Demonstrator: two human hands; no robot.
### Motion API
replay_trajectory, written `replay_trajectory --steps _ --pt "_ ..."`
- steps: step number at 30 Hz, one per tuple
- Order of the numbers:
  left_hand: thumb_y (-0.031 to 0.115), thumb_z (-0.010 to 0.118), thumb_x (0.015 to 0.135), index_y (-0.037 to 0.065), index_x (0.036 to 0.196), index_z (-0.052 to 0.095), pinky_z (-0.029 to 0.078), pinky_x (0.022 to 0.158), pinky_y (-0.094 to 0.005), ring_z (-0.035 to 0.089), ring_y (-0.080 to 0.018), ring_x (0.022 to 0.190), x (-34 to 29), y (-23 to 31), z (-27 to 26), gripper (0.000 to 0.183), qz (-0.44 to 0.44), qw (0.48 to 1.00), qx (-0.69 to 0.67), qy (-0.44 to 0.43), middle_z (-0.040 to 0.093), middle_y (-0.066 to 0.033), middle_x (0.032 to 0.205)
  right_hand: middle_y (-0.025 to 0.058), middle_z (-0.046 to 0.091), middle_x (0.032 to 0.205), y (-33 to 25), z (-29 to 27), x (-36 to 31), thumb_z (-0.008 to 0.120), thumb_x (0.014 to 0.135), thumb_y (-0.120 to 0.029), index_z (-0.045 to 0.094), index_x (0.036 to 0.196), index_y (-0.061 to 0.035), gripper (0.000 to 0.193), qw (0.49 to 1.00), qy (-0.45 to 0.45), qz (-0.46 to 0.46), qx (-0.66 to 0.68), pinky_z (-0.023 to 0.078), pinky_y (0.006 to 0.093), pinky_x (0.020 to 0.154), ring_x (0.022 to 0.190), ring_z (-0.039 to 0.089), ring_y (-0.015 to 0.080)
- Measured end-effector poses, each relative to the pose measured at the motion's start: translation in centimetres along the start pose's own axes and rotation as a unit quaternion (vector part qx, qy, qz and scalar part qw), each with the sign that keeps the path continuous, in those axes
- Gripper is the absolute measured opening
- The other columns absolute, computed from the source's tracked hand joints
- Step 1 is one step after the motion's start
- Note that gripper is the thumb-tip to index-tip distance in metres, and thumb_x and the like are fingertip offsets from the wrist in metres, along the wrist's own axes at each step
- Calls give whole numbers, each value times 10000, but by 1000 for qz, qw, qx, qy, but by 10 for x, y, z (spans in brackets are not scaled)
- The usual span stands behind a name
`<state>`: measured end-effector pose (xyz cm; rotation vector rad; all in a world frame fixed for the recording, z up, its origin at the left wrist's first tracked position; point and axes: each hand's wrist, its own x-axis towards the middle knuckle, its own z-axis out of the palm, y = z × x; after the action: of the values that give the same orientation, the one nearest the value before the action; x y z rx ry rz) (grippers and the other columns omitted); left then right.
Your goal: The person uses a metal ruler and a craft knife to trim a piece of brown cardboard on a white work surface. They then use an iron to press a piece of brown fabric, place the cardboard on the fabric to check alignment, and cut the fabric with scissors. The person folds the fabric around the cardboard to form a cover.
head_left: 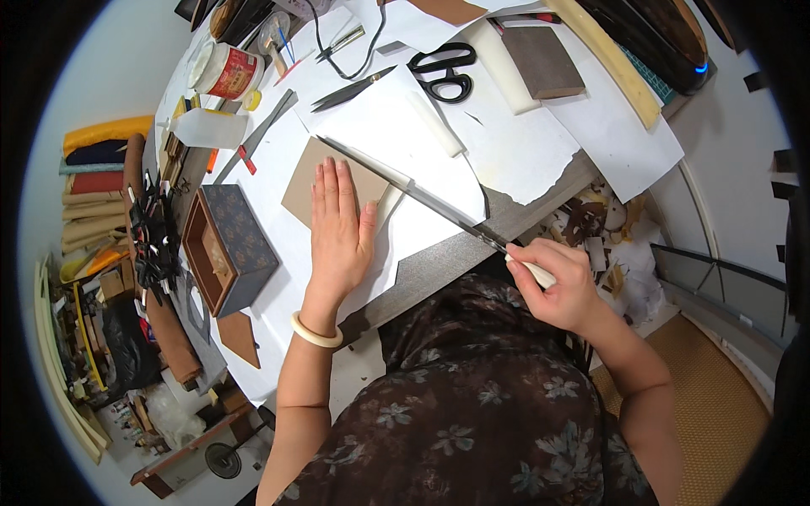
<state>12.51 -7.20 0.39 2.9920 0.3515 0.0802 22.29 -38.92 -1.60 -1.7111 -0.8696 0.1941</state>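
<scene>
My left hand (342,219) lies flat, fingers stretched out, on a tan square board (302,184) on the white paper. A cream bangle (316,331) circles that wrist. My right hand (557,282) is closed around the white handle of a long, thin metal file (443,208). The file slants from the table's front edge up to the far corner of the board, along the board's right side. Left of my left hand stands an open box (240,244) with dark patterned sides and a brown inside.
Black-handled scissors (443,72) lie beyond the board, near a white strip (434,124) and a dark grey block (542,63). At the far left are a red-labelled tub (226,71) and a translucent bottle (211,128). Scraps (612,219) are heaped below the table's right edge.
</scene>
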Motion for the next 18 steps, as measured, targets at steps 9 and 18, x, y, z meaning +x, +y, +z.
replay_trajectory --steps 9,18 --pt "361 428 1134 -55 1659 243 177 1312 -530 193 -458 1613 0 0 1 695 0 1000 2 7 235 -306 1716 147 715 821 0 9 -2 752 908 20 740 1044 31 137 1000 5 -8 -6 541 355 571 654 707 278" --pt "306 411 1125 -47 1661 249 168 1319 -509 167 -436 1627 -1 1 3 661 0 1000 18 12 210 -295 1730 128 714 811 0 20 -2 752 892 25 746 1058 17 166 999 13 -33 -36 538 332 537 611 693 264"
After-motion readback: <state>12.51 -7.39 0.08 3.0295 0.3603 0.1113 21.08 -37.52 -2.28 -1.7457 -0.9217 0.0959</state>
